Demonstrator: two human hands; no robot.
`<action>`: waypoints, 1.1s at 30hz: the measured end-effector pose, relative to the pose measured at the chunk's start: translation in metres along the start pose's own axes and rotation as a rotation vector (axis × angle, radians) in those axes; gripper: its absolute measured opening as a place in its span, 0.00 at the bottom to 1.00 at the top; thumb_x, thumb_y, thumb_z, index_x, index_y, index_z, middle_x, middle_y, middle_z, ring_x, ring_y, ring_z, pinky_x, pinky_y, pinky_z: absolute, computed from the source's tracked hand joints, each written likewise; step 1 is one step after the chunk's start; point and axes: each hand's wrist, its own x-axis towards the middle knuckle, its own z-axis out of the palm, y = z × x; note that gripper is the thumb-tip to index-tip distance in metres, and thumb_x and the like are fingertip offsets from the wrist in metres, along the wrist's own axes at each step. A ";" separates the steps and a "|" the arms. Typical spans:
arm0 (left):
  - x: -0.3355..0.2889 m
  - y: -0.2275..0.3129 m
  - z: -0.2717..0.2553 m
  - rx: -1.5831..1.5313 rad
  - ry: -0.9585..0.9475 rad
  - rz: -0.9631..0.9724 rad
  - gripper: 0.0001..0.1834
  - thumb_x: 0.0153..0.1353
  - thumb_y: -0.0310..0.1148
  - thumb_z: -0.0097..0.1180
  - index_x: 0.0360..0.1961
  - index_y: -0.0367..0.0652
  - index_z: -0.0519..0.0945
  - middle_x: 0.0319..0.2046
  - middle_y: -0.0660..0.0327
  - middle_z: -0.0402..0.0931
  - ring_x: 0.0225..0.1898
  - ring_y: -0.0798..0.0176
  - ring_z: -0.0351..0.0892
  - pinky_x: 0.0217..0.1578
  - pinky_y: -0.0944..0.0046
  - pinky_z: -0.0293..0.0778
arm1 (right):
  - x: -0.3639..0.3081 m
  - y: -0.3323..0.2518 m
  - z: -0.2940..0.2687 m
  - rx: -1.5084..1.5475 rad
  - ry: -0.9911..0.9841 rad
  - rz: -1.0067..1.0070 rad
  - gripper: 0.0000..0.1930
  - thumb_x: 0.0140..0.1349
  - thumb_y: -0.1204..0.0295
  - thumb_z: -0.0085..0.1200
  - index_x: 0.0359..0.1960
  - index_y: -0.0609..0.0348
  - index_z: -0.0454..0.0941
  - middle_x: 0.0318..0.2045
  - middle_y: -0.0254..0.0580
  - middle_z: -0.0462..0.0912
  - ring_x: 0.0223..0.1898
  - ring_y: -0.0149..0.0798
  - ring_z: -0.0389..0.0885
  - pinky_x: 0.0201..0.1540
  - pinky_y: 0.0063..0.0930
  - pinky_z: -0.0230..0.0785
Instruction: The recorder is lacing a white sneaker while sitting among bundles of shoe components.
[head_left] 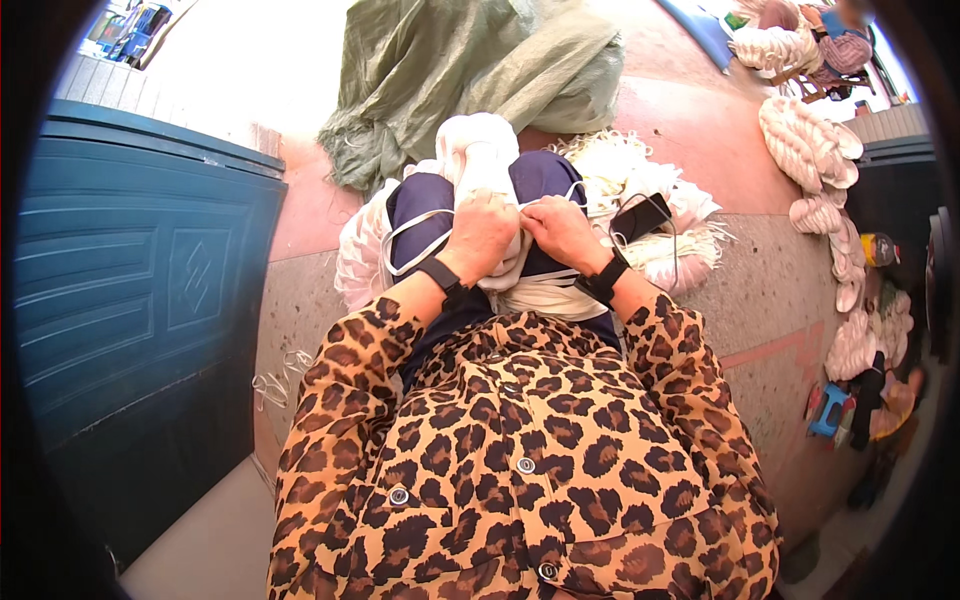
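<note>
Between my knees lies a bundle of soft white material (478, 140), reaching from my lap toward the far side. My left hand (485, 235) is closed over its near part and grips a thin white cord (418, 214), which loops out over my left thigh. Close beside it, my right hand (563, 233) pinches the cord with thumb and forefinger, and a length of cord runs up from there over my right knee. The fingertips nearly meet, and what lies between them is partly hidden.
Heaped white strands (625, 165) lie by my right knee with a black phone-like device (640, 217) on top. A green-grey woven sheet (470, 65) spreads ahead. A blue door (150, 230) stands left. Twisted white bundles (808, 140) line the right, with another person (845, 25) beyond.
</note>
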 end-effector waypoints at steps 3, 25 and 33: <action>0.004 -0.007 0.008 0.059 -0.076 0.049 0.04 0.42 0.27 0.52 0.21 0.39 0.71 0.23 0.54 0.71 0.30 0.53 0.70 0.33 0.61 0.69 | 0.000 -0.019 -0.010 0.078 0.060 0.170 0.06 0.51 0.70 0.47 0.28 0.58 0.74 0.22 0.49 0.75 0.29 0.51 0.74 0.33 0.40 0.65; 0.066 -0.014 -0.009 -0.606 -0.406 -0.429 0.14 0.43 0.29 0.59 0.31 0.32 0.75 0.23 0.52 0.76 0.27 0.62 0.77 0.29 0.65 0.71 | 0.029 -0.119 -0.175 0.384 0.985 -0.367 0.06 0.61 0.72 0.47 0.33 0.62 0.70 0.28 0.31 0.68 0.26 0.22 0.64 0.28 0.13 0.58; 0.005 -0.051 -0.025 -0.362 -0.390 -0.285 0.10 0.52 0.27 0.45 0.35 0.37 0.74 0.32 0.47 0.74 0.39 0.47 0.73 0.39 0.55 0.68 | 0.025 -0.111 -0.182 0.759 0.913 -0.177 0.09 0.63 0.71 0.43 0.39 0.64 0.69 0.30 0.37 0.75 0.30 0.27 0.71 0.34 0.17 0.63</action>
